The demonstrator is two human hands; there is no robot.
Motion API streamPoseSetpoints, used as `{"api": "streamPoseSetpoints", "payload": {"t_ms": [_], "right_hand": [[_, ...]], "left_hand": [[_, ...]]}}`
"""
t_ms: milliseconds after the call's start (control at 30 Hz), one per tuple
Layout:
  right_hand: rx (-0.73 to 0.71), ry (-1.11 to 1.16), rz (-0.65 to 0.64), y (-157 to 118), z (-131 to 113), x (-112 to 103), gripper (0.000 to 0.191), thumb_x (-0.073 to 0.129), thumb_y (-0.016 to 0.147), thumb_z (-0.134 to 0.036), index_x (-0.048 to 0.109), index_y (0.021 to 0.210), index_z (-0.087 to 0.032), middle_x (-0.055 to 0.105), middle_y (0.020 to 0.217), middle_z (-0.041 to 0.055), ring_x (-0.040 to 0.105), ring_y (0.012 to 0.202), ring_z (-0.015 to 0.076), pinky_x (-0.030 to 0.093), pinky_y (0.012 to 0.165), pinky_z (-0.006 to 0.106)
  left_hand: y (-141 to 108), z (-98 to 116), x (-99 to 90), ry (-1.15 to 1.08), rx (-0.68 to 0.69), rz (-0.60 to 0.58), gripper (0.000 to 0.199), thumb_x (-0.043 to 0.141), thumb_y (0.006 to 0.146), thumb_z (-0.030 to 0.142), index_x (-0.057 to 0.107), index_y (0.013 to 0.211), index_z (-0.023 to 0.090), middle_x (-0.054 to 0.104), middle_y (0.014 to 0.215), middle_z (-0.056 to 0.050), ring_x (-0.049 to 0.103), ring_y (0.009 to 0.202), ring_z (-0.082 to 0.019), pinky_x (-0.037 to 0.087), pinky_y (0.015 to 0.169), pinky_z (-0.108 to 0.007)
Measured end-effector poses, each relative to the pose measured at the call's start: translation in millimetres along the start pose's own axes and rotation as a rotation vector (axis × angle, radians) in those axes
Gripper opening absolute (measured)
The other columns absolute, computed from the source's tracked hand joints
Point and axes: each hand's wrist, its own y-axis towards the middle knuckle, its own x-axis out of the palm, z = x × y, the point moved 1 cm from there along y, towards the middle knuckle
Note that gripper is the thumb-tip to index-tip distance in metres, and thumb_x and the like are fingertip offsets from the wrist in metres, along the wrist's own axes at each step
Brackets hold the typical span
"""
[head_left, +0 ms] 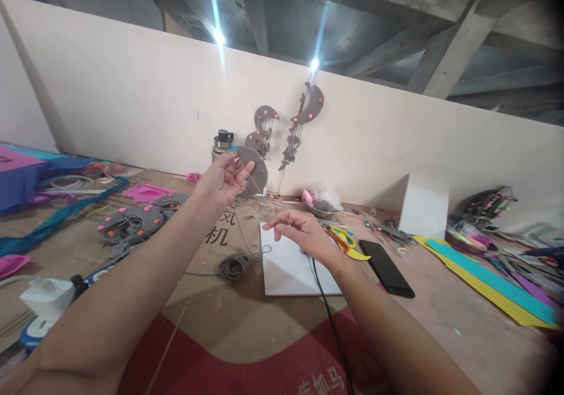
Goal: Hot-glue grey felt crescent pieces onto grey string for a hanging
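Grey disc: in my left hand [227,177], pinched between thumb and fingers; flat, round, matte, thin strand across its face [258,174].
Left arm: reaching forward, forearm angled up from lower left.
Right hand: over the white board [286,277], fingers loosely bent, thumb and forefinger apart [299,230]; can't tell if a strand is between them.
Surfaces: brown cardboard with printed characters underneath; board smooth, flat.
Disc position: at left fingertips, up and left of right hand, not touching it.
Cord coil: grey, loosely wound, just left of board [235,267].
Right side: yellow-handled scissors [346,239], then black phone [388,268].
Behind: grey crescents dotted pink and orange, hanging against pale wall [314,104]; bottle with dark lid [222,142].
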Motion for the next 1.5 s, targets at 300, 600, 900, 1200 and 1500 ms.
{"api": "streamPoseSetpoints", "payload": {"t_ms": [300,600,900,1200,1500], "right_hand": [[0.178,0.392,-0.402,-24.3,-27.1,18.9,0.032,0.058,0.091,-0.048,0.070,0.095,-0.019,0.048,0.052,-0.0078,0.056,0.053,0.0108,0.056,0.076,0.035],[0.134,-0.120,0.145,-6.9,-14.4,5.2,0.029,0.062,0.089,-0.041,0.067,0.109,-0.021,0.070,0.122,0.0096,0.064,0.115,0.0229,0.047,0.102,0.041],[-0.023,0.361,0.491,13.3,-20.5,33.3,0.029,0.063,0.085,-0.047,0.056,0.097,-0.022,0.059,0.075,-0.0045,0.054,0.060,0.0098,0.050,0.063,0.025],[0.059,0.099,0.598,8.1,4.5,13.0,0.027,0.054,0.088,-0.045,0.063,0.086,-0.020,0.045,0.059,-0.0059,0.040,0.057,0.0108,0.036,0.057,0.024],[0.141,0.064,0.571,10.6,23.0,10.8,0.025,0.053,0.084,-0.041,0.065,0.080,-0.019,0.047,0.059,-0.0051,0.041,0.056,0.0112,0.033,0.057,0.024]], "left_hand": [[-5.1,12.0,0.9,0.077,0.147,-0.060,0.012,0.072,0.076,0.019,0.060,0.075,0.019,0.069,0.084,-0.005,0.069,0.087,-0.017,0.062,0.085,-0.032],[-44.0,-11.7,15.2,0.640,0.473,-0.227,0.011,0.069,0.077,0.027,0.072,0.081,0.018,0.070,0.075,-0.001,0.066,0.074,-0.015,0.057,0.077,-0.029],[-64.0,-29.3,17.0,0.964,0.566,-0.306,0.015,0.064,0.083,0.029,0.075,0.085,0.019,0.073,0.081,-0.001,0.066,0.075,-0.015,0.053,0.076,-0.026],[-58.9,-42.2,18.2,0.480,0.063,-0.439,0.033,0.082,0.070,0.040,0.073,0.083,0.012,0.070,0.080,-0.005,0.068,0.078,-0.018,0.061,0.083,-0.041],[-48.6,-50.5,10.9,0.439,0.002,-0.363,0.031,0.085,0.067,0.037,0.075,0.082,0.012,0.071,0.078,-0.004,0.069,0.074,-0.015,0.062,0.084,-0.039]]}}
